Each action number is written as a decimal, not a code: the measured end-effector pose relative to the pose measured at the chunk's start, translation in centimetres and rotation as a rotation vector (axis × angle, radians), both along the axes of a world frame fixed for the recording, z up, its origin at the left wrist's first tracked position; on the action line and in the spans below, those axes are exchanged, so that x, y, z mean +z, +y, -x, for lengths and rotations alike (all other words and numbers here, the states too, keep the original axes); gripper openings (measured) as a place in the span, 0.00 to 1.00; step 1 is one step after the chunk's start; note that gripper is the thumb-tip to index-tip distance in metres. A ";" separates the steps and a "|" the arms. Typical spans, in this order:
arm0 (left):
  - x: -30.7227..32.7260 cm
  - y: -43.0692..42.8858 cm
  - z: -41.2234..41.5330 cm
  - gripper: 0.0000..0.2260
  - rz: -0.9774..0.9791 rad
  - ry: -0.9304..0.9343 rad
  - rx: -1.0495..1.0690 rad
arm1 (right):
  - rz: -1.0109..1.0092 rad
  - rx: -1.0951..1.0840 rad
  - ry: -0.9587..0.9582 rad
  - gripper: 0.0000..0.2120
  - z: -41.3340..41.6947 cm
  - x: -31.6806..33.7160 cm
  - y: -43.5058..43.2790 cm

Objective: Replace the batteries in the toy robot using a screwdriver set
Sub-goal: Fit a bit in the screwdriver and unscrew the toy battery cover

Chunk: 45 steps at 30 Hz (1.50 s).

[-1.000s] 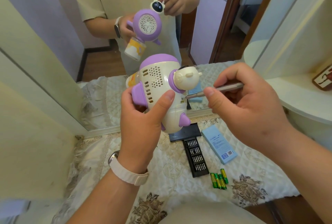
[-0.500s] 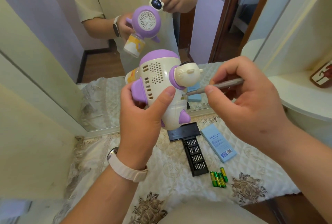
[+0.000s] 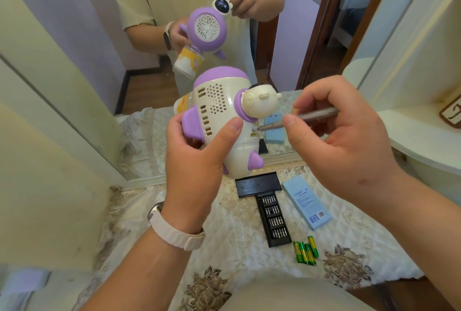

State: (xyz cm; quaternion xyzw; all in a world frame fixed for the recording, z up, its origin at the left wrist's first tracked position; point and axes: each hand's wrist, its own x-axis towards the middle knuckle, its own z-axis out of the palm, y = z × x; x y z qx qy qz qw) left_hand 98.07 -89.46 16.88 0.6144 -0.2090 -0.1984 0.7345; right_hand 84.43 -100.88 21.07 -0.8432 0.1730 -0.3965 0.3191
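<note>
Toy robot [image 3: 224, 121], cream with purple trim, held up in the air above the counter [image 3: 224, 231], in front of a mirror [image 3: 99, 36]. Gripped around its body by the left hand [image 3: 197, 158], thumb pressed flat on the vented cream shell, remaining fingers wrapped behind the purple side piece. Head of the toy turned to the right, toward the screwdriver [image 3: 299, 118]. Screwdriver pinched in the right hand [image 3: 349, 141], fingers closed on the grey shaft, tip touching a small screw on the toy's body just under the head. Below the toy, on the quilted cloth: an open black bit case [image 3: 272, 213], its lid nearest the toy and its rows of bits running away from it. Just right of the case, a pale blue box [image 3: 306, 202] lying flat. Further from the toy than the case's far end, four green and yellow batteries [image 3: 305, 250] side by side, touching one another. Pale watch strap [image 3: 174, 233] on the left wrist. Behind the toy, its own reflection in the mirror, showing a purple round grille.
</note>
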 end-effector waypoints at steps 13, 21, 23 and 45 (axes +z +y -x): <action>-0.5 -0.9 0.8 0.24 -0.019 0.005 0.027 | -0.042 0.038 0.049 0.06 0.6 0.0 -0.9; -1.4 -1.2 0.9 0.25 -0.047 -0.006 0.030 | -0.022 0.037 0.054 0.04 0.7 -0.4 -1.5; -1.6 -1.2 0.9 0.26 -0.055 -0.004 0.030 | -0.016 0.061 0.057 0.05 0.6 -0.5 -1.5; -2.4 -1.5 1.6 0.23 -0.072 0.021 0.046 | -0.014 0.079 0.094 0.08 1.2 -0.9 -2.2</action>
